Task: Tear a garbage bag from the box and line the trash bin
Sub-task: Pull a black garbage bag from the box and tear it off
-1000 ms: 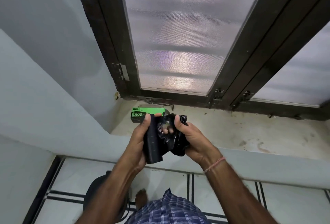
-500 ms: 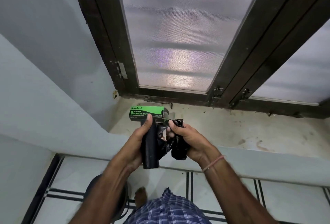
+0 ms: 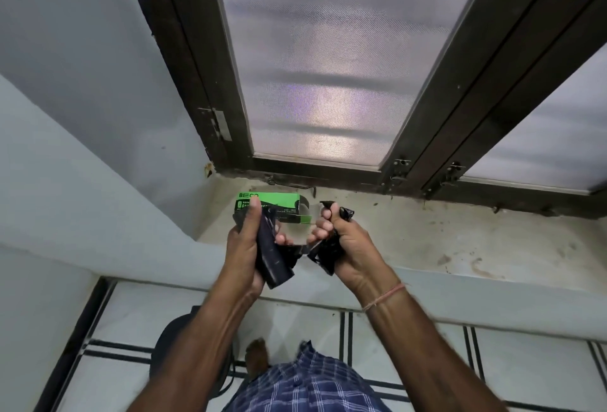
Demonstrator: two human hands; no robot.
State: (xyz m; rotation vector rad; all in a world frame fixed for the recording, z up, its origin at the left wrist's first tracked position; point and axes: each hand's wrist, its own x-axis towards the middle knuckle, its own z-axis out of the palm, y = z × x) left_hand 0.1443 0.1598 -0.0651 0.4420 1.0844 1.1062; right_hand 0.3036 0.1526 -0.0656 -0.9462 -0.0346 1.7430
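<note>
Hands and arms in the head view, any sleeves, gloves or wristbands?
No sleeves or gloves show. The right hand has a thin pinkish-orange thread band around its wrist; the left hand and its wrist wear nothing.

Left hand grips roll, right hand bag

Pale blue-grey wall is closing in on the left and stepping out into a low ledge. A dark brown window frame is standing above, holding a fine mesh screen. Soft daylight is glowing through it (brightest low down, with a faint violet tinge). A second screened panel is showing at far right. A metal hinge plate is sitting on the frame's left post, and small latches are hanging at the bottom rail. The beige sill is lying beneath, carrying dark stains and grit. Below, white floor tiles are running with paired black lines.
</note>
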